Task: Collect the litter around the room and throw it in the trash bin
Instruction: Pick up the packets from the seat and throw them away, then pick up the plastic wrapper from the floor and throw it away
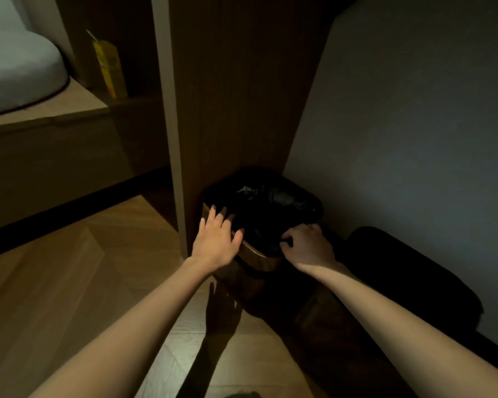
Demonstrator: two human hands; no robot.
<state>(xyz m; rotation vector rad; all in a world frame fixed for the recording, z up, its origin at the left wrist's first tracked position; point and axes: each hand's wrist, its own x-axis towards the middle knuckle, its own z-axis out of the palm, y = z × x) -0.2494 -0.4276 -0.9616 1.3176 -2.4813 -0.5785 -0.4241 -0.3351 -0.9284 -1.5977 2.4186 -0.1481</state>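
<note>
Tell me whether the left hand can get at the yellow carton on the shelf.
Probably yes: the left hand rests empty on the bin, and the carton stands in an open nook, left of the panel, nothing before it.

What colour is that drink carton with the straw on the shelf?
The drink carton is yellow; the head view shows it best.

I cannot see inside the black plastic liner (270, 208) of the brown trash bin (255, 254); it is all dark. The right hand (308, 247) curls its fingertips at the liner's edge, and I cannot tell if they pinch anything. The print on the tall yellow carton (110, 70) is too blurred to read.
</note>
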